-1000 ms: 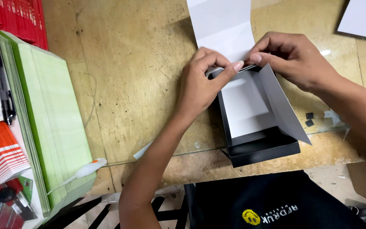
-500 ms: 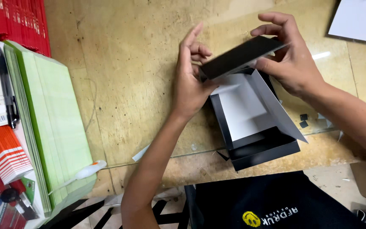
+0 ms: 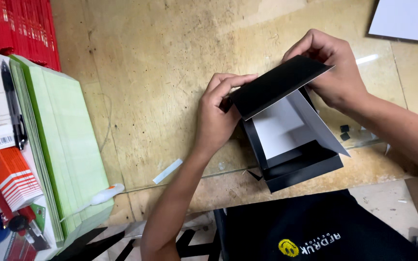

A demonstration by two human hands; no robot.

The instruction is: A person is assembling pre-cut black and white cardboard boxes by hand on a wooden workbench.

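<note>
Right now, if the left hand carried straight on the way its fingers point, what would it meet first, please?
The left hand points toward the upper right, fingertips already on the black flap of the box. Beyond that, probably the right hand, though depth is unclear.

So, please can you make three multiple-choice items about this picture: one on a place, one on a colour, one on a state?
1. Where does the stack of green sheets lie?
A. at the left side of the table
B. inside the box
C. under the right hand

2. What colour is the outside of the flap that both hands hold?
A. red
B. black
C. green

3. In what state is the box?
A. closed flat
B. open, with the flap lifted over it
C. wrapped in paper

Answers:
1. A, the green stack sits by the left edge of the table, far from the box.
2. B, the panel between the left hand and the right hand is black.
3. B, the white inside shows under the raised flap.
</note>
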